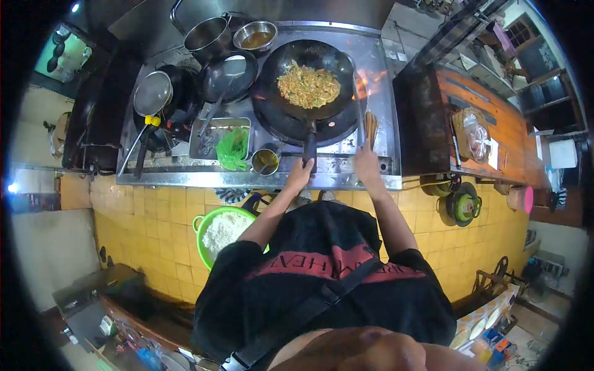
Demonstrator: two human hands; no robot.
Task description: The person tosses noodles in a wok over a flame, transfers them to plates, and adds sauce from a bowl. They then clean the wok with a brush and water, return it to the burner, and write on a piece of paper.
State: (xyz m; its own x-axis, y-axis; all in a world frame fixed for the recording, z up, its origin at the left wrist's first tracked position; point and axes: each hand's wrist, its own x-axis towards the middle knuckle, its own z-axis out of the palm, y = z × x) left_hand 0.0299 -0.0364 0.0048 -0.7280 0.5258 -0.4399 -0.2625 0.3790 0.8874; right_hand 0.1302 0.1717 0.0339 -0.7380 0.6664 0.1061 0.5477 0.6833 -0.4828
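My left hand [299,174] is closed around the handle of a black wok [266,77] on the stove. Fried noodles [308,85], mixed with bits of green and orange, lie in the wok. Over at the stove's front right, my right hand [366,164] grips a long-handled metal cooking utensil [361,117]. This utensil reaches up along the wok's right rim, and I cannot make out the shape of its head. Beside its shaft is a bundle of thin brown sticks, like a bamboo brush [371,128]. Orange flames [370,83] flare at the wok's right side.
Left of the wok are a smaller black pan [230,77], a metal tray [201,148] with a green plastic bag [233,148], and a small metal pot [265,162]. A strainer [153,94] lies further left. A green basin of white rice [226,234] stands low by my left arm.
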